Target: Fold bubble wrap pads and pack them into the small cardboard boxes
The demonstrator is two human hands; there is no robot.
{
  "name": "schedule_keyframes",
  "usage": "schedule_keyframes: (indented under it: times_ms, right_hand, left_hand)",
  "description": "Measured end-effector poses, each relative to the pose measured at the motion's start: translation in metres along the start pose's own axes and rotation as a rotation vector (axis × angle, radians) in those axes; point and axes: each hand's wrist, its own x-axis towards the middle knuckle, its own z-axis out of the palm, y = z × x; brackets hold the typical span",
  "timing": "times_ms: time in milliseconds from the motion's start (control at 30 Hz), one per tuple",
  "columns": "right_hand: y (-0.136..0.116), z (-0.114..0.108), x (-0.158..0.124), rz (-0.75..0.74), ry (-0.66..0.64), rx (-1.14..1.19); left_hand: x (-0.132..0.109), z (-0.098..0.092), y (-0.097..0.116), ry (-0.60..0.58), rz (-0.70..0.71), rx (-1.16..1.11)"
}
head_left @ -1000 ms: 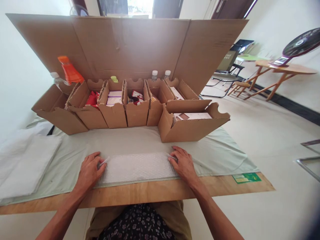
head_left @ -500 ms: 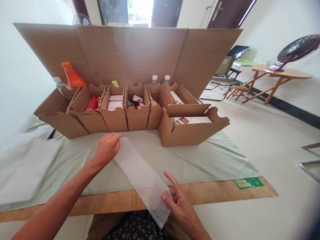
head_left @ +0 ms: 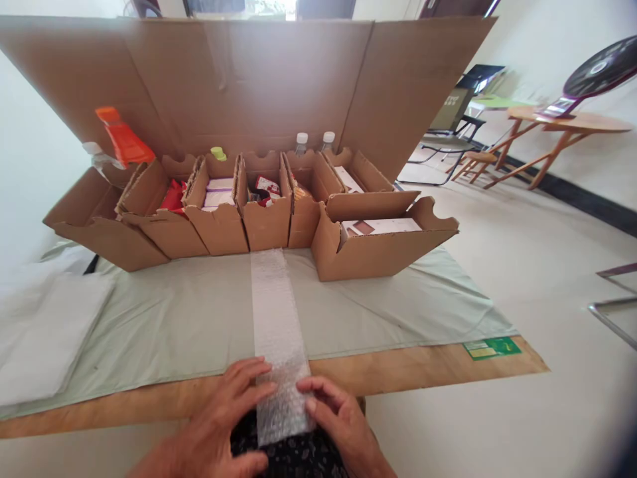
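Note:
A long strip of bubble wrap point(head_left: 279, 312) lies on the pale green cloth, its far end close to the row of cardboard boxes. Its near end reaches past the table's front edge, over my lap. My left hand point(head_left: 223, 415) is open at the strip's left side, fingers spread, with the fingertips at or over its edge. On the other side, my right hand point(head_left: 343, 415) has thumb and index finger closed at the strip's right edge near its end; the lower fingers are partly hidden.
Several open cardboard bins point(head_left: 266, 232) with packaged goods stand along the back, before a tall cardboard panel point(head_left: 279, 86). One more bin point(head_left: 368, 259) sits angled at front right. White wrap sheets point(head_left: 54, 332) are stacked at left. A green packet point(head_left: 490, 348) lies by the table's front edge.
My left hand has let go of the strip's far end and come back to its near end. The strip has swung from slanting to nearly straight ahead. The camera view has tilted down.

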Motion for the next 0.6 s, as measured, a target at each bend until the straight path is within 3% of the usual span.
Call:
schedule_keyframes:
  times_ms: [100, 200, 300, 367, 433, 533, 600]
  right_hand:
    - [-0.006, 0.013, 0.007, 0.036, 0.006, 0.294]
    - [-0.009, 0.022, 0.009, 0.021, 0.002, 0.404]
    - [-0.007, 0.02, 0.006, -0.005, -0.009, 0.391]
    - [-0.006, 0.012, 0.004, -0.04, 0.02, 0.286]
    - [-0.007, 0.003, 0.004, -0.122, 0.135, 0.077]
    - [-0.015, -0.004, 0.01, -0.328, 0.328, -0.292]
    - [-0.022, -0.001, 0.015, -0.51, 0.351, -0.496]
  left_hand:
    - [-0.018, 0.017, 0.013, 0.136, -0.047, 0.063]
    - [-0.008, 0.031, 0.013, 0.34, -0.172, 0.027]
    - [0.007, 0.037, 0.011, 0.413, -0.366, -0.132]
    - [0.014, 0.036, 0.01, 0.41, -0.545, -0.212]
    - [0.018, 0.035, 0.009, 0.387, -0.652, -0.26]
    - [0.022, 0.036, 0.007, 0.352, -0.668, -0.259]
    - [0.024, 0.039, 0.005, 0.33, -0.65, -0.203]
